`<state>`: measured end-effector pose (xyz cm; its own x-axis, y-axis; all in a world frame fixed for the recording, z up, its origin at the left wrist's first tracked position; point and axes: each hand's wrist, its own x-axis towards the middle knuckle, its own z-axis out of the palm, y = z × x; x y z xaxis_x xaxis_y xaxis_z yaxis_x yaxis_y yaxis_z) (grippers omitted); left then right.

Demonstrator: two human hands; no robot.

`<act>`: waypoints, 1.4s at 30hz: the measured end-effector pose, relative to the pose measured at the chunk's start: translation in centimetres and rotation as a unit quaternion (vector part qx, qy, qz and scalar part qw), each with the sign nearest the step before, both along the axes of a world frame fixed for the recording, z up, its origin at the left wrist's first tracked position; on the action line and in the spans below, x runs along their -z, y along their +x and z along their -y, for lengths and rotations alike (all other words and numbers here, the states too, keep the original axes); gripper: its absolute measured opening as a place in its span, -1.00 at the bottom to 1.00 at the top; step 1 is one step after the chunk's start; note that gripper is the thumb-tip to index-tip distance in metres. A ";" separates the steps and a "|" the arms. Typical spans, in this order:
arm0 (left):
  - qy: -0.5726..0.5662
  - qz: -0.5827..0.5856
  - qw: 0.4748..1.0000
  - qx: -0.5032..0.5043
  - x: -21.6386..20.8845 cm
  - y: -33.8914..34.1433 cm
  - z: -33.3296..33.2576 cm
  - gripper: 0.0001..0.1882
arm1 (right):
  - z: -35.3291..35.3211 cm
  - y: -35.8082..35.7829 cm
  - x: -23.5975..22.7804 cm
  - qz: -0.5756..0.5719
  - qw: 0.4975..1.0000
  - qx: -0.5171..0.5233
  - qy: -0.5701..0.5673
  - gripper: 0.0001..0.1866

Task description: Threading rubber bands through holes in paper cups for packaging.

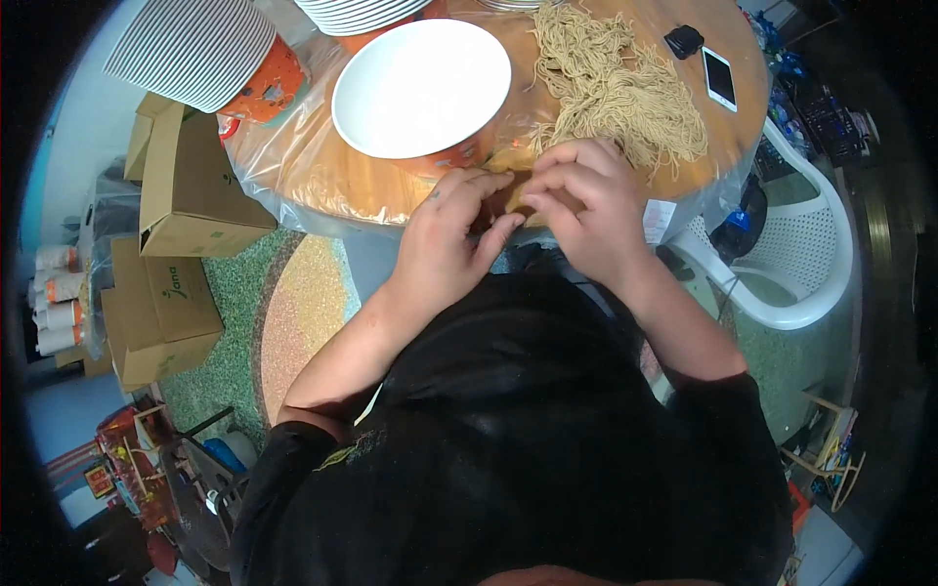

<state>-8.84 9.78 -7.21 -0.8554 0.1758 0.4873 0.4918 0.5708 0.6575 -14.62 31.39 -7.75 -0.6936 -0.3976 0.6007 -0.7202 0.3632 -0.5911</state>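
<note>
My left hand [451, 232] and my right hand [589, 203] meet at the near edge of the round wooden table, with fingers curled and thumbs turned inward. Between the fingertips shows a small tan-brown piece [512, 164]; the fingers mostly cover it, so its kind is unclear. Just beyond my left hand stands a stack of wide paper tubs [422, 90], white inside and orange-red outside. A loose pile of thin tan strands [630, 103], like noodles or cord, lies beyond my right hand and reaches close to its fingers.
More nested tubs [200, 54] stand at the far left, on clear plastic sheeting. A white phone [720, 78] and a small black item [684, 41] lie at the far right. Cardboard boxes [200, 186] stand left of the table, a white plastic chair [796, 239] right.
</note>
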 end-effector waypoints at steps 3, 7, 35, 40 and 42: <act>-0.010 -0.060 0.997 0.053 0.5 -0.3 0.4 -0.59 | 0.7 2.0 -0.8 0.003 0.999 -0.035 -0.024 -0.88; 0.006 -0.074 0.993 0.090 0.4 0.6 0.9 -0.68 | 1.6 3.9 -1.6 -0.081 0.995 -0.048 -0.034 -0.79; 0.311 -0.221 0.923 0.047 -5.7 7.9 7.1 -0.63 | -3.2 -11.3 -0.3 0.109 0.959 -0.060 0.256 -0.06; 0.277 -0.170 0.945 0.047 -6.0 8.2 5.5 -0.67 | -4.5 -14.9 -0.2 0.113 0.964 -0.053 0.235 -0.06; 0.208 -0.124 0.970 0.038 -6.0 8.5 5.5 -0.71 | -3.0 -12.5 -1.4 0.118 0.983 -0.063 0.127 -0.17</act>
